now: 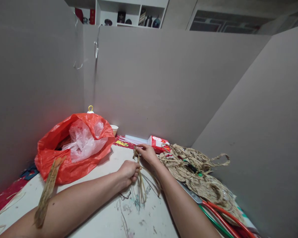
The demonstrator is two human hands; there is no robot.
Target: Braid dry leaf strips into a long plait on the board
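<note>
In the middle of the head view, a small bundle of tan plant-fibre strands (142, 195) hangs and spreads over the white board. My left hand (128, 172) is closed in a fist around part of these strands, with loose ends trailing below it. Just above and to the right, my right hand (147, 153) pinches the knotted upper end of the same strands (135, 154) between thumb and fingers. A wide dried leaf strip (47, 195) stands out from the bag at left, overlapping my left forearm in the view.
A red plastic bag (62, 172) with a clear bag inside sits at left. Coiled braided cords (208, 186) pile up at right, beside shears with red handles (222, 215). A red-and-white packet (159, 144) and a paper cup (114, 129) stand near grey partitions (149, 82).
</note>
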